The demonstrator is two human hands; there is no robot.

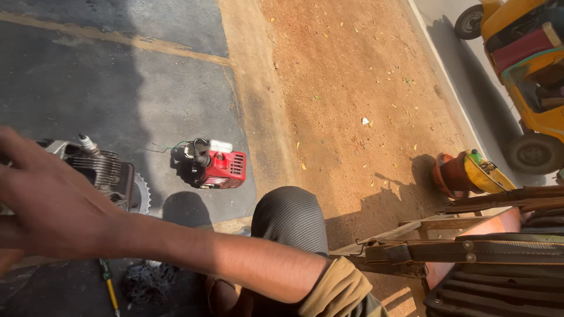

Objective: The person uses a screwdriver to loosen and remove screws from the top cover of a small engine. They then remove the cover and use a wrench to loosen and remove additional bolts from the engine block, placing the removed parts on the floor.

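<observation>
my right hand fingers spread wide over grey engine | holding nothing | judged heavy, rigid metal, sharp fins | grip solid casing, not spark plug | left hand unseen

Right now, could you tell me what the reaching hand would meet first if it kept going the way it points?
Probably the grey engine with the spark plug; the hand already overlaps it, though depth is unclear and which hand it is cannot be told.

dull finned metal engine, rough asphalt
</observation>
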